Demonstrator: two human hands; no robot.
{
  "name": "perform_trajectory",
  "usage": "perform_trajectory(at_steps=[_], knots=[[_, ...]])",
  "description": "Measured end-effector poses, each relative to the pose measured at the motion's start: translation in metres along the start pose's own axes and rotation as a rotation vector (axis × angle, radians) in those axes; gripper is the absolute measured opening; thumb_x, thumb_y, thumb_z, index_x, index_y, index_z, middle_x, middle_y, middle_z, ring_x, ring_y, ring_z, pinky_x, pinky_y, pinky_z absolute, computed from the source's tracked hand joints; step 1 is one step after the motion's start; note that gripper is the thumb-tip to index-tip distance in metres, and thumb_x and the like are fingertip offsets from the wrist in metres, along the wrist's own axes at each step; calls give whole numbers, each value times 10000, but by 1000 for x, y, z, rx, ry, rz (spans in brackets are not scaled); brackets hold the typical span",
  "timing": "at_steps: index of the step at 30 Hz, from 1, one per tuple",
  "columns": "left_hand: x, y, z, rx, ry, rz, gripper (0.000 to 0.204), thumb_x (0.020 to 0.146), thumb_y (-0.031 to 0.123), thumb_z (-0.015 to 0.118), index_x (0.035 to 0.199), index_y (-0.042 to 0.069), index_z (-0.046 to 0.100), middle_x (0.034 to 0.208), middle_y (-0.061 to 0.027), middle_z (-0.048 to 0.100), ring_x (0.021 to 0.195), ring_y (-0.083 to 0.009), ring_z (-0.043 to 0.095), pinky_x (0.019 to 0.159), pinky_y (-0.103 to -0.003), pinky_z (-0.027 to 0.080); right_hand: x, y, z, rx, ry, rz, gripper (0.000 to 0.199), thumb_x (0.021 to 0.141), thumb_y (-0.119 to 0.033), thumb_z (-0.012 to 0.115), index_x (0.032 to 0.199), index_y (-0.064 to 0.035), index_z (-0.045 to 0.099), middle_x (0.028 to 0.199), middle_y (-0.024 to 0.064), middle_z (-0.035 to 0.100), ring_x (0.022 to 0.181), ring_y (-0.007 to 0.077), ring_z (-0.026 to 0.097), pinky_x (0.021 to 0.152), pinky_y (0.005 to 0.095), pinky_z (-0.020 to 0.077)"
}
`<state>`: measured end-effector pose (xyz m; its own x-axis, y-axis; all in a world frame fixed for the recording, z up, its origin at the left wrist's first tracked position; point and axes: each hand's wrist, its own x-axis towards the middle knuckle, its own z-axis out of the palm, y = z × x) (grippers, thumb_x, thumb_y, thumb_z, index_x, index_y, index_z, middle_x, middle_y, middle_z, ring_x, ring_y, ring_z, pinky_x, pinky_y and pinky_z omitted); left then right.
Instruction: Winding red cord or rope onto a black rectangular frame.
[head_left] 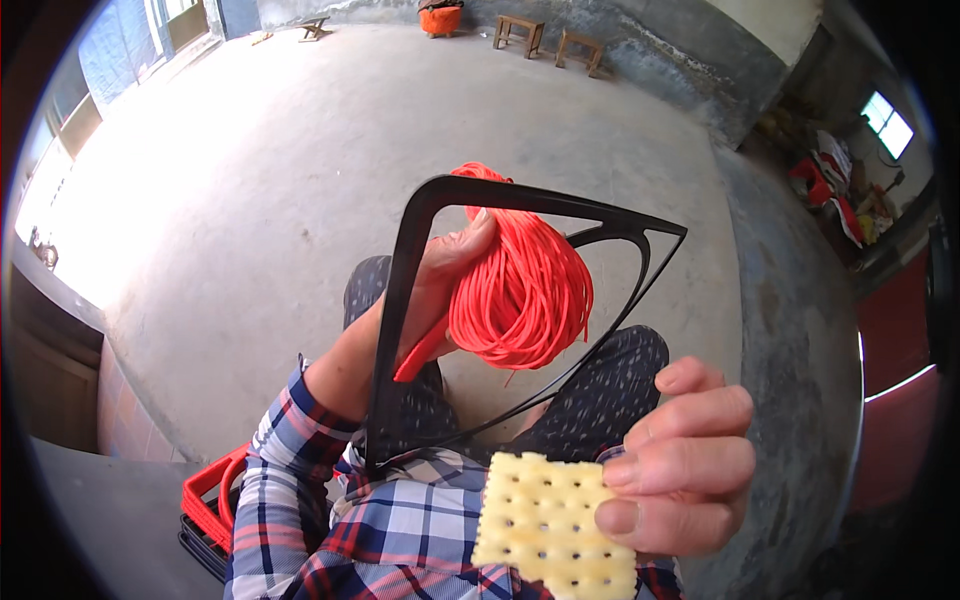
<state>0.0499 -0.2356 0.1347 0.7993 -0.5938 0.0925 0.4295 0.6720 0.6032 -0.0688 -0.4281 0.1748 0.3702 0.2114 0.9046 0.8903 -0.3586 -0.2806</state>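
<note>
Hands (690,470): red cord (525,295), perforated cracker (550,520)

This looks like a plain room in a home, more lived-in than fitted out as a factory: a wide bare concrete floor (250,180), a stained grey wall (660,65) with low wooden stools (519,23) and an orange bucket (440,20) along it, a small window (887,124), and a jumbled heap of belongings (838,185) in a dim corner.

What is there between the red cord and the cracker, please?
In the head view, thin lower bars of the black frame cross between the red cord and the cracker; behind them, the trousers partly show.
</note>
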Motion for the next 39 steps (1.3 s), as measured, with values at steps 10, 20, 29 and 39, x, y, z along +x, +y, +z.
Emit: perform_trajectory(at_steps=[10,20,29,39], knots=[[2,2,2,20,33,56,295,998,276,539,1190,53,556,1133,-98,647,1036,-212,656,944,-382,532,-5,3,7,95,29,7,117,804,-216,675,897,-286,660,891,-92,570,816,106,501,892,384,422],[-1,-6,-1,70,39,51,485,993,340,492,1331,-6,454,1298,-251,561,1137,-338,612,1012,-462,489,1,-6,-1,384,92,-171,157,878,-290,613,1001,-200,649,865,-3,584,847,129,516,866,404,404],[-6,-5,-2,111,4,34,568,965,378,534,1322,-61,475,1321,-244,548,1141,-324,611,1021,-459,479,-45,75,18,789,526,464,120,877,-126,570,949,-29,567,814,59,478,727,162,426,648,346,372],[-9,-29,19,46,306,50,494,993,281,575,1395,55,400,1255,-108,555,1153,-163,552,1011,-320,437,-13,132,69,1899,140,1203,411,987,-362,541,1153,11,582,1053,143,671,975,226,659,883,386,536]])
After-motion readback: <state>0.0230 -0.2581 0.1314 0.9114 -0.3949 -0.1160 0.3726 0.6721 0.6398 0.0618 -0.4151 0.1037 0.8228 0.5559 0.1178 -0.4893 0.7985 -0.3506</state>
